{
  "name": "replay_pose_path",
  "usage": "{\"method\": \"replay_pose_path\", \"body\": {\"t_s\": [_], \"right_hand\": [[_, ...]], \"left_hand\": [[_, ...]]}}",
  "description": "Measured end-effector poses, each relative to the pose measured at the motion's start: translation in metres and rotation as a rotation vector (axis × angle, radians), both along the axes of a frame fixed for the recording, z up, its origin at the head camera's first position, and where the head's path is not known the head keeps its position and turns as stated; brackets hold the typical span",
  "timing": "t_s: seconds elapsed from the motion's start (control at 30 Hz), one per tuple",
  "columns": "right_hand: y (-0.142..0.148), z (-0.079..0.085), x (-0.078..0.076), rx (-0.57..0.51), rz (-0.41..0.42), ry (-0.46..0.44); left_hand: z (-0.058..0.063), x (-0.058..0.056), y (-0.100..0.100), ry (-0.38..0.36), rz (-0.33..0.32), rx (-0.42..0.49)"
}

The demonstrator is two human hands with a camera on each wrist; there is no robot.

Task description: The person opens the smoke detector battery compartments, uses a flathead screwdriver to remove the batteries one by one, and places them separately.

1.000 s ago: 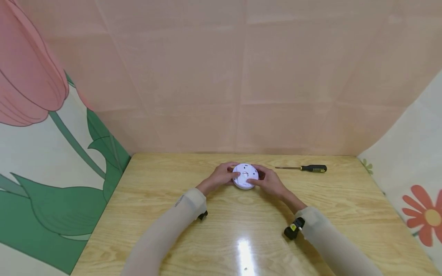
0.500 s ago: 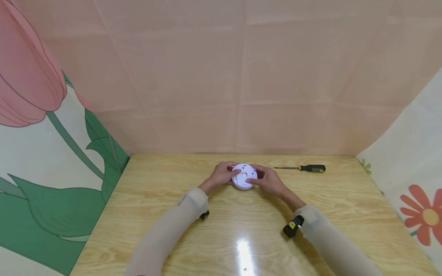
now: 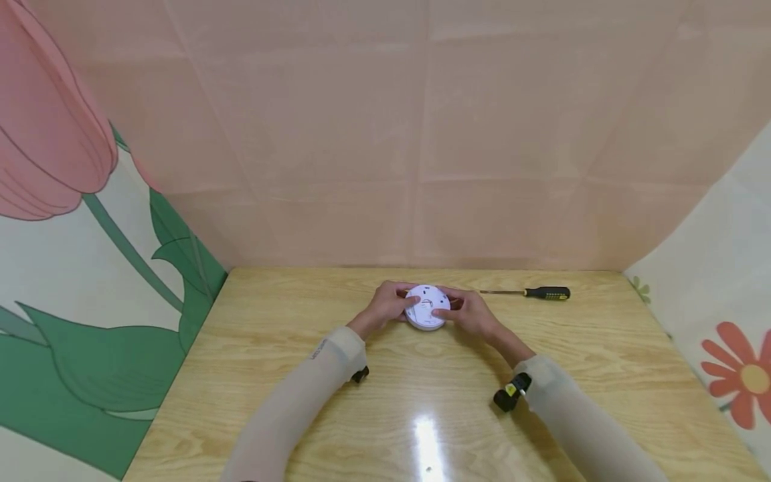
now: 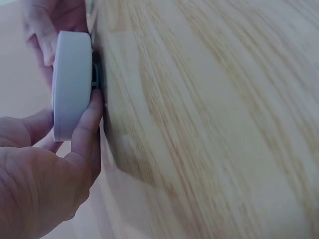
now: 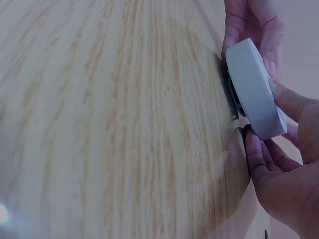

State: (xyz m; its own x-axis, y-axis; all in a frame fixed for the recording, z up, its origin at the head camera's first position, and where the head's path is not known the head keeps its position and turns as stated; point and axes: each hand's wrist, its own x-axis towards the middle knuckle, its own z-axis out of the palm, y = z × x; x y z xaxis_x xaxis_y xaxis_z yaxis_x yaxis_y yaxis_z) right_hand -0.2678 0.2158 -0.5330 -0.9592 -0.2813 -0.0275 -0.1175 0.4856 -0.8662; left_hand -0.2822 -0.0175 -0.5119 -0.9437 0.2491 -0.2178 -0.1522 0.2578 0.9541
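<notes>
A round white smoke detector (image 3: 427, 306) is held low over the table near its back edge, its flat slotted face turned up toward the head view. My left hand (image 3: 386, 304) grips its left side, thumb on the upper face and fingers underneath. On the opposite side my right hand (image 3: 474, 316) pinches the rim the same way. Seen side-on in the left wrist view, the white casing (image 4: 72, 84) has a dark part beneath it, facing the table. The right wrist view gives the casing (image 5: 253, 89) tilted, with the underside mostly hidden.
A screwdriver (image 3: 546, 293) with a black and yellow handle lies to the right of my right hand, its shaft pointing left. The wooden table (image 3: 373, 415) ends at a pinkish cloth backdrop (image 3: 415, 134). Flower-patterned cloths flank both sides.
Both hands keep their hold on the smoke detector, which stays nearly in place. My left forearm has shifted slightly to the right.
</notes>
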Motion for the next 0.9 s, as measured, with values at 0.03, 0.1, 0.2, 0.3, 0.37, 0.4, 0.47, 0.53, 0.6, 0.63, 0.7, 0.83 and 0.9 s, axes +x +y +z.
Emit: {"method": "replay_pose_path", "body": {"t_s": [0.03, 0.1, 0.2, 0.3, 0.37, 0.4, 0.47, 0.53, 0.6, 0.63, 0.7, 0.83, 0.9], "right_hand": [[0.0003, 0.0001, -0.0003, -0.002, -0.003, -0.004], [0.0008, 0.0007, -0.0006, -0.004, -0.006, -0.007], [0.0014, 0.0016, -0.0009, -0.014, -0.012, -0.017], [0.0022, 0.002, -0.0016, -0.016, -0.004, -0.021], [0.0026, 0.002, -0.0025, -0.014, 0.002, -0.022], [0.0028, 0.002, -0.0029, -0.013, 0.007, -0.02], [0.0026, 0.0023, -0.0033, -0.008, 0.003, -0.02], [0.0025, 0.0024, -0.0033, -0.005, 0.003, -0.017], [0.0021, 0.0025, -0.0029, -0.004, -0.009, -0.021], [0.0021, 0.0025, -0.0026, 0.0, -0.014, -0.022], [0.0019, 0.0025, -0.0019, 0.007, -0.021, -0.02], [0.0011, 0.0045, 0.0003, 0.018, -0.028, -0.012], [0.0006, 0.0066, 0.0013, 0.018, -0.025, -0.012]], "left_hand": [[0.0005, 0.0001, 0.0003, -0.004, 0.001, 0.005], [0.0015, -0.0001, 0.0006, -0.014, 0.001, 0.02], [0.0022, -0.0008, 0.0008, -0.025, -0.002, 0.04], [0.0024, -0.0014, 0.0009, -0.034, -0.004, 0.046], [0.0021, -0.0012, 0.0007, -0.037, -0.002, 0.042], [0.002, -0.0011, 0.0006, -0.037, -0.002, 0.04], [0.0016, -0.0006, 0.0003, -0.036, -0.002, 0.04], [0.0008, -0.0002, 0.0, -0.036, -0.003, 0.044], [-0.0003, -0.0003, -0.0002, -0.04, -0.006, 0.06], [-0.0009, -0.0004, -0.0003, -0.043, -0.009, 0.068], [-0.0021, -0.0007, -0.0005, -0.047, -0.012, 0.081], [-0.0031, -0.0016, -0.0012, -0.066, -0.019, 0.081], [-0.0034, -0.002, -0.0022, -0.08, -0.023, 0.076]]}}
